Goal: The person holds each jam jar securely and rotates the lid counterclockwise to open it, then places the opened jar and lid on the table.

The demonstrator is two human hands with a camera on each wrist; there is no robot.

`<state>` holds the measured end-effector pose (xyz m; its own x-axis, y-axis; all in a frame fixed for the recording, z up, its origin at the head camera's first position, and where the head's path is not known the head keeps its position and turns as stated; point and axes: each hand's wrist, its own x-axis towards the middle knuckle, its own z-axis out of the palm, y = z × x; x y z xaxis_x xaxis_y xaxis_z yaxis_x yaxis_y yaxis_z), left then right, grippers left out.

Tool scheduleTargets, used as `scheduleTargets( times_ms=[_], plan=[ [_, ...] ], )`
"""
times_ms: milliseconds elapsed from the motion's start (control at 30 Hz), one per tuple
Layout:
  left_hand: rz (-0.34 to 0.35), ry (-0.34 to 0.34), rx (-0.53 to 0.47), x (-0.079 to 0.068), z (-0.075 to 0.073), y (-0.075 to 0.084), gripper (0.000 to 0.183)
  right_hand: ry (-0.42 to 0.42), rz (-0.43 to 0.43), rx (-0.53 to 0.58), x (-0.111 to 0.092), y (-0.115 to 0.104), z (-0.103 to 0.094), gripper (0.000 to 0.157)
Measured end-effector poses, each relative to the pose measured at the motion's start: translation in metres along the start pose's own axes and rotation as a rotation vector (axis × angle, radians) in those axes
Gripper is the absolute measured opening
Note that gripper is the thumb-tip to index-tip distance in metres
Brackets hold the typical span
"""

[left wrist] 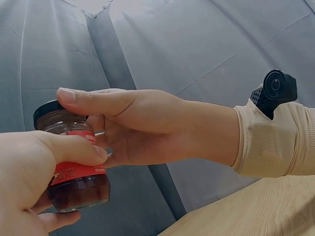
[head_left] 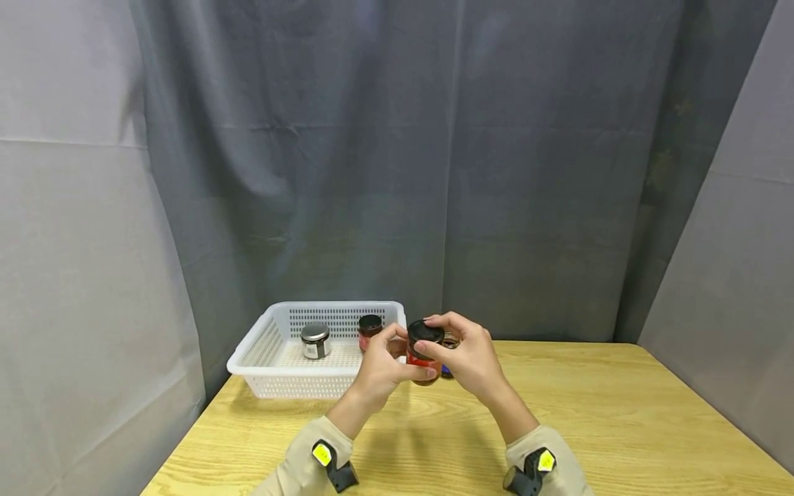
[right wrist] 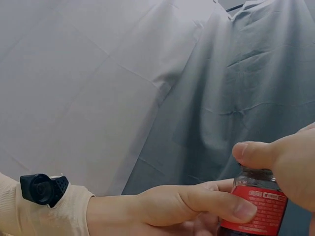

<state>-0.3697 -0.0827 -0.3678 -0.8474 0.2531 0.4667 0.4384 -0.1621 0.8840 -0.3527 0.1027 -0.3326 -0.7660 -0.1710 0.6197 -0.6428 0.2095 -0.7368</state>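
A glass jar (head_left: 416, 359) with a red label and a black lid (head_left: 424, 330) is held upright over the table between both hands. My left hand (head_left: 383, 363) grips its body, with the thumb across the red label (right wrist: 266, 209). The fingers of my right hand (head_left: 469, 353) are curled round the lid, and its thumb lies at the lid's edge in the left wrist view. Dark red contents (left wrist: 81, 192) show through the glass below the label. Behind the right hand, another jar (head_left: 446, 373) with some blue on it is mostly hidden.
A white perforated basket (head_left: 298, 382) stands at the left of the wooden table (head_left: 558, 413). In it are a silver-lidded jar (head_left: 316, 342) and a dark-lidded jar with a red label (head_left: 369, 329). Grey curtains (head_left: 347, 172) hang behind and at the sides.
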Motion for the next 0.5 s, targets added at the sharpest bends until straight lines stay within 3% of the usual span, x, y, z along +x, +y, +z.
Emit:
scheduleTargets(
  times_ms=[300, 500],
  plan=[
    [-0.013, -0.036, -0.074, 0.0002, 0.0003, -0.0004, 0.044, -0.027, -0.103, -0.025, -0.0008, 0.0055, -0.0043, 0.026],
    [-0.025, -0.047, -0.081, 0.0006, -0.0010, -0.0027, 0.043, -0.055, -0.112, 0.006, -0.0012, 0.0086, -0.0044, 0.024]
  ],
)
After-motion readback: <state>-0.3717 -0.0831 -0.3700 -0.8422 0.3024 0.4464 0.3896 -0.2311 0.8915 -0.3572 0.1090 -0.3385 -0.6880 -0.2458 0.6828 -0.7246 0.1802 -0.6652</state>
